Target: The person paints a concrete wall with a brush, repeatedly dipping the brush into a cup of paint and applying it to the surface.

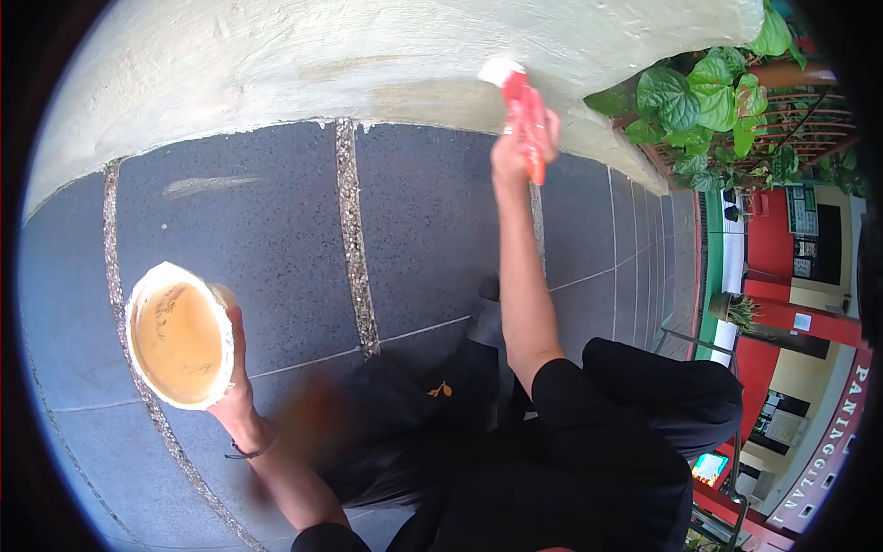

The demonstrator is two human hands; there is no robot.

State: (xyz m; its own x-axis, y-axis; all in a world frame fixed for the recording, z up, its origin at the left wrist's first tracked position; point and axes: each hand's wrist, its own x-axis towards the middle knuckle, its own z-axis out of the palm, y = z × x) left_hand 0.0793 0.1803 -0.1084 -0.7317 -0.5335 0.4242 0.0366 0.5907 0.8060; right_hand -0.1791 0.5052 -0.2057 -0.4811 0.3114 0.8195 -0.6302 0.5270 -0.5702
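My right hand [511,158] gripped the brush [521,103] by its handle [535,166], likely light, stiff; apart, my left hand [236,391] clasped the tub [223,296] side-on, rim [168,271] probably slippery.

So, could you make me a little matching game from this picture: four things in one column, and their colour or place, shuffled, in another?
1. Tub
2. Brush
3. Leaves
4. Floor tiles

A. Dark bluish grey
B. In the person's right hand
C. Green
D. In the person's left hand

Right pairs: 1-D, 2-B, 3-C, 4-A.
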